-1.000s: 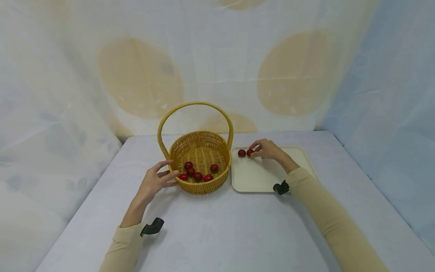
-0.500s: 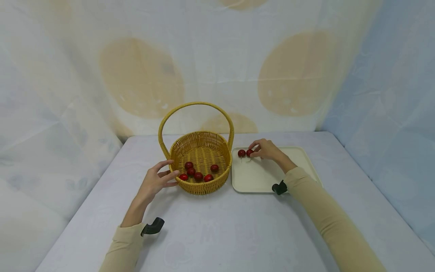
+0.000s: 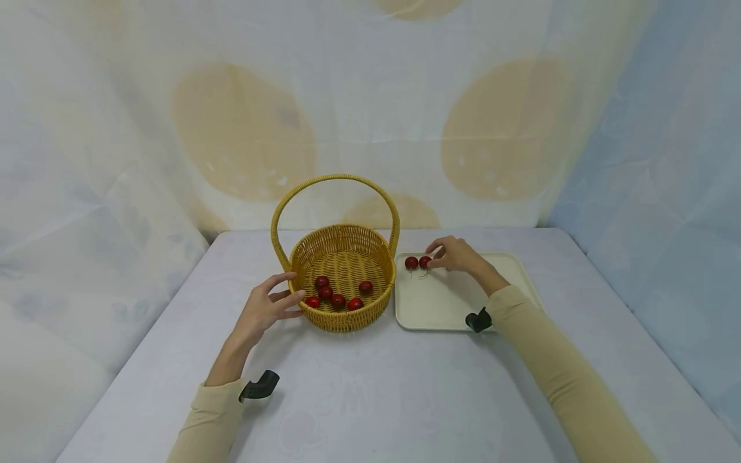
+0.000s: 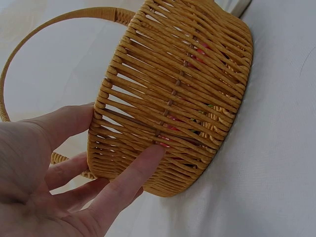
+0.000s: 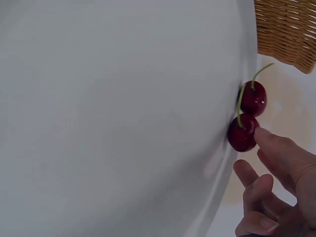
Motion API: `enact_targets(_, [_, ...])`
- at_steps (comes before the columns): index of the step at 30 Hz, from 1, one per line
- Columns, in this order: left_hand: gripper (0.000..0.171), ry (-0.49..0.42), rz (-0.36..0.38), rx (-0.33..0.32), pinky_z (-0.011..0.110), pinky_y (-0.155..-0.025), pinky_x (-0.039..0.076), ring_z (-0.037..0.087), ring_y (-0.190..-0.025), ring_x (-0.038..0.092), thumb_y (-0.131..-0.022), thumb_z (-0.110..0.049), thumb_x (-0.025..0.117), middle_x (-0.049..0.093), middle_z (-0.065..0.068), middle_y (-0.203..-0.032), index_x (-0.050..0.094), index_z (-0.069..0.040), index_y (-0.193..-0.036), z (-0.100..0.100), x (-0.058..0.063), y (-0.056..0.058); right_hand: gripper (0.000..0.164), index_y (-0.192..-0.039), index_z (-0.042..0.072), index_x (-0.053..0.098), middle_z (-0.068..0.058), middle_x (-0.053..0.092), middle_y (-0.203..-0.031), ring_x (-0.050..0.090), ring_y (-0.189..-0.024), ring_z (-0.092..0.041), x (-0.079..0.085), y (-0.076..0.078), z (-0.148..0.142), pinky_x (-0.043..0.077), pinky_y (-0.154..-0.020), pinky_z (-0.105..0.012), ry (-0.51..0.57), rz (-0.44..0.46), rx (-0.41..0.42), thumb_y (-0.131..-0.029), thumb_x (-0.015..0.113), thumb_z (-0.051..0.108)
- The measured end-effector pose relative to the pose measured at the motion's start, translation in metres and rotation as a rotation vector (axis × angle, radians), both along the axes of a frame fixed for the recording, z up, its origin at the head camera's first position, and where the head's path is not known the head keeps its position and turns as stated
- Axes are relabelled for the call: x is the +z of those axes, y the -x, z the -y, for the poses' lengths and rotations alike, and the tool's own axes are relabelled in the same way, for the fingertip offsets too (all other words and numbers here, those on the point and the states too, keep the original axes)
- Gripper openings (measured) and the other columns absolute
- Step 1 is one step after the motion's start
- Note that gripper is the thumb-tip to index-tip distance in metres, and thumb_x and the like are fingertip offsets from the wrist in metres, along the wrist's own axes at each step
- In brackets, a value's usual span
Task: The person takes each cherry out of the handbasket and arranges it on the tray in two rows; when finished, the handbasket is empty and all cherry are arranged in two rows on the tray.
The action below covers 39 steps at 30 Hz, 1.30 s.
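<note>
A yellow wicker basket (image 3: 341, 321) with a tall handle stands left of centre, with several red cherries (image 3: 338, 301) inside. My left hand (image 3: 263, 312) rests its spread fingers against the basket's left side; in the left wrist view a fingertip (image 4: 157, 152) touches the woven wall. To the right lies a cream tray (image 3: 440, 308) with two stemmed cherries side by side at its far left corner. One fingertip of my right hand (image 3: 457, 254) touches the right-hand cherry (image 5: 242, 133). The left-hand cherry (image 5: 254, 98) lies against it. My other right fingers are loosely bent, apart from the cherries.
Basket and tray stand close side by side near the far edge of the white-covered table (image 3: 370, 399). A patterned cloth (image 3: 370, 116) hangs behind it, with more cloth at both sides. A black wrist mount (image 3: 479, 319) sits low beside the tray's near edge.
Both hands stay almost where they were, the left at the basket and the right at the cherry. The right-hand cherry's stem has shifted slightly. The camera view has shifted a little.
</note>
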<state>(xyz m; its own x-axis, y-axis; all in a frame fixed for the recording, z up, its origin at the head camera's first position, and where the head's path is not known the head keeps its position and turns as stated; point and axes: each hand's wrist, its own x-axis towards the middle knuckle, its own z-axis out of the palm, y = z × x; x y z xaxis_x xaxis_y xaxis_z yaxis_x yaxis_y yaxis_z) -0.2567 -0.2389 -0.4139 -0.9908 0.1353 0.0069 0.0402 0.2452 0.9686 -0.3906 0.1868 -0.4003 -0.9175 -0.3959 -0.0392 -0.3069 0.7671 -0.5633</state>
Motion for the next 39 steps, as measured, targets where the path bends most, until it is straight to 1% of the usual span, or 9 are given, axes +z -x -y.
enact_targets(7, [0.073,0.019,0.007,0.013,0.046,-0.085,0.06,0.042,-0.129,0.053,-0.089,-0.03,0.072,0.038,0.024,-0.152,0.037,-0.006,-0.148,0.0,-0.001,0.0,0.041,-0.127,-0.002,0.059,-0.027,0.068,-0.115,0.07,-0.091,-0.04,0.018,-0.006,-0.003,0.062,-0.066,-0.032,-0.005,-0.041,0.033,-0.091,0.069,0.016])
enact_targets(10, [0.073,0.018,0.004,0.009,0.046,-0.085,0.06,0.043,-0.129,0.053,-0.09,-0.03,0.072,0.038,0.024,-0.152,0.037,-0.006,-0.148,0.0,-0.001,0.0,0.04,-0.127,0.0,0.06,-0.026,0.067,-0.116,0.069,-0.093,-0.039,0.026,-0.01,-0.001,0.062,-0.069,-0.034,-0.012,-0.046,0.037,-0.092,0.069,0.017])
enact_targets(17, [0.071,0.018,0.005,0.016,0.047,-0.085,0.06,0.043,-0.13,0.052,-0.091,-0.027,0.072,0.036,0.023,-0.153,0.037,-0.005,-0.148,-0.001,0.0,0.0,0.038,-0.124,0.005,0.063,-0.021,0.07,-0.113,0.07,-0.084,-0.028,0.048,-0.023,0.004,0.06,-0.071,-0.035,-0.021,-0.103,0.067,-0.091,0.071,0.022])
enact_targets(20, [0.071,0.021,0.011,0.018,0.046,-0.086,0.06,0.042,-0.13,0.052,-0.091,-0.027,0.071,0.035,0.023,-0.154,0.037,-0.006,-0.148,-0.001,0.001,0.0,0.037,-0.124,0.007,0.064,-0.019,0.071,-0.112,0.07,-0.087,-0.029,0.055,-0.029,0.007,0.059,-0.074,-0.037,-0.028,-0.127,0.078,-0.091,0.071,0.022])
enact_targets(26, [0.072,0.023,0.016,0.021,0.047,-0.086,0.06,0.042,-0.13,0.052,-0.09,-0.029,0.072,0.035,0.022,-0.154,0.036,-0.006,-0.149,-0.002,0.001,-0.001,0.034,-0.122,0.008,0.065,-0.016,0.073,-0.11,0.069,-0.094,-0.028,0.065,-0.04,0.016,0.059,-0.079,-0.041,-0.044,-0.137,0.117,-0.091,0.07,0.021])
enact_targets(29, [0.073,0.024,0.018,0.022,0.047,-0.087,0.059,0.042,-0.13,0.053,-0.09,-0.029,0.072,0.035,0.022,-0.154,0.036,-0.007,-0.149,-0.002,0.001,-0.001,0.031,-0.12,0.008,0.067,-0.014,0.074,-0.108,0.07,-0.091,-0.024,0.068,-0.044,0.022,0.059,-0.078,-0.039,-0.044,-0.139,0.155,-0.092,0.07,0.021])
enact_targets(33, [0.073,0.025,0.017,0.024,0.047,-0.086,0.06,0.042,-0.13,0.052,-0.09,-0.03,0.072,0.035,0.021,-0.154,0.036,-0.006,-0.149,-0.001,0.0,0.0,0.029,-0.118,0.008,0.068,-0.012,0.075,-0.104,0.07,-0.079,-0.017,0.074,-0.049,0.032,0.058,-0.073,-0.034,-0.03,-0.136,0.208,-0.092,0.07,0.021])
enact_targets(37, [0.073,0.029,0.015,0.024,0.044,-0.085,0.061,0.042,-0.13,0.052,-0.09,-0.03,0.072,0.034,0.02,-0.155,0.036,-0.006,-0.149,-0.001,-0.001,0.0,0.027,-0.116,0.008,0.068,-0.01,0.075,-0.1,0.066,-0.069,-0.011,0.077,-0.052,0.042,0.058,-0.066,-0.028,-0.01,-0.124,0.241,-0.092,0.07,0.021])
enact_targets(39, [0.072,0.03,0.016,0.024,0.043,-0.084,0.061,0.042,-0.13,0.052,-0.09,-0.03,0.072,0.034,0.02,-0.155,0.037,-0.006,-0.148,-0.001,-0.001,0.0,0.027,-0.116,0.008,0.068,-0.01,0.075,-0.099,0.064,-0.065,-0.01,0.077,-0.053,0.047,0.059,-0.062,-0.027,-0.002,-0.113,0.256,-0.092,0.07,0.021])
